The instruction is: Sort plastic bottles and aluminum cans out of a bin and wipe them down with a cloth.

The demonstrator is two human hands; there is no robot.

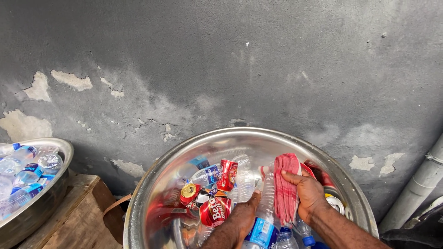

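My left hand point(241, 217) grips a clear plastic water bottle point(264, 216) with a blue label, held over a large shiny metal basin point(152, 184). My right hand point(308, 193) presses a red checked cloth point(285, 184) against that bottle's side. Inside the basin lie red drink cans point(227, 174) and several more clear bottles point(207, 175). Another red can point(215, 210) rests right beside my left hand.
A second metal basin point(55, 193) full of blue-labelled water bottles point(27, 173) stands at the left on a wooden box point(78, 216). A dark grey wall point(230, 69) with peeling patches rises behind. A grey pipe point(417, 184) slants at the right.
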